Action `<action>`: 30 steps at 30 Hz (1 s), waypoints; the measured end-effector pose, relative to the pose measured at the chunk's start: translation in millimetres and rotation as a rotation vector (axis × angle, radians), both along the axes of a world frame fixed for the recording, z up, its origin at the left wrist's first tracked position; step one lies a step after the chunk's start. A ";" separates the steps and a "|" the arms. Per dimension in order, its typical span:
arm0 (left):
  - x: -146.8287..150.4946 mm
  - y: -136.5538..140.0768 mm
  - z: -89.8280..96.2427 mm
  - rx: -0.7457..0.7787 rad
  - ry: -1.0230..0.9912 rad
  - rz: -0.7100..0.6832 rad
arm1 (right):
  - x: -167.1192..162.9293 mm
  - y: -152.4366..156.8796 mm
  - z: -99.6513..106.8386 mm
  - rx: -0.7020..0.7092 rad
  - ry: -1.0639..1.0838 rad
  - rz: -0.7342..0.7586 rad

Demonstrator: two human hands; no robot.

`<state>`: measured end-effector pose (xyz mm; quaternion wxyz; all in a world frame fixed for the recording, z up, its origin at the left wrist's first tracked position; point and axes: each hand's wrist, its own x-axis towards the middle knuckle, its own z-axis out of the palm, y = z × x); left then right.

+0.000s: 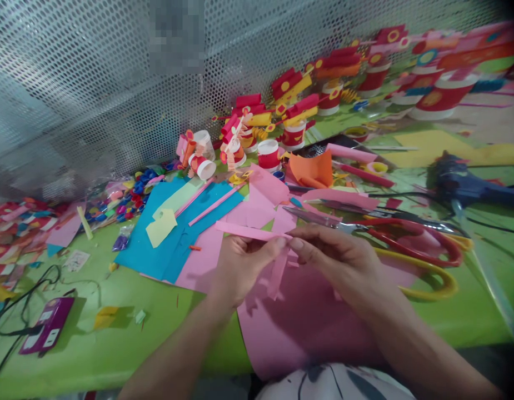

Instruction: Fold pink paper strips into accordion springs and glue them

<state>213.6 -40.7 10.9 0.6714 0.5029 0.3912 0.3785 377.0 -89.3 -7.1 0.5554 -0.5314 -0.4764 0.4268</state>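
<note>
Both hands meet at a narrow pink paper strip (pixel 242 229), its one end sticking out to the left. My left hand (pixel 249 261) pinches the strip between thumb and forefinger. Close beside it, my right hand (pixel 340 258) grips the strip's other end, with the fingertips of the two hands almost touching. Another pink strip (pixel 277 275) hangs below the fingers; whether it joins the held one I cannot tell. Under the hands lies a large pink paper sheet (pixel 273 344), with a blue sheet (pixel 148 253) to its left. Scissors with red handles (pixel 452 253) lie right of my right hand.
Yellow-handled scissors (pixel 444 286) and a dark blue glue gun (pixel 460 180) are at right, its cord across the green table (pixel 177 355). Paper-and-cup models (pixel 296 136) line the perforated metal wall (pixel 94 100). A purple power strip (pixel 48 325) and small colourful pieces (pixel 127 194) are at left.
</note>
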 end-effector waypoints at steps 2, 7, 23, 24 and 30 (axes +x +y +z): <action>0.4 -0.6 2.1 0.051 0.056 0.013 | 0.1 0.1 -1.8 -0.017 0.022 0.005; 1.7 -2.8 5.7 0.081 0.105 0.008 | 0.5 1.2 -2.7 -0.023 0.053 0.005; 4.1 -6.6 3.0 0.078 0.137 0.015 | -2.6 -1.0 -2.7 0.002 -0.106 -0.043; 4.3 -7.3 2.1 0.085 0.121 0.003 | -2.9 -0.5 -2.0 0.010 -0.098 -0.044; 2.1 -6.4 1.5 0.084 0.130 0.011 | -3.3 1.5 -2.9 0.000 -0.047 -0.012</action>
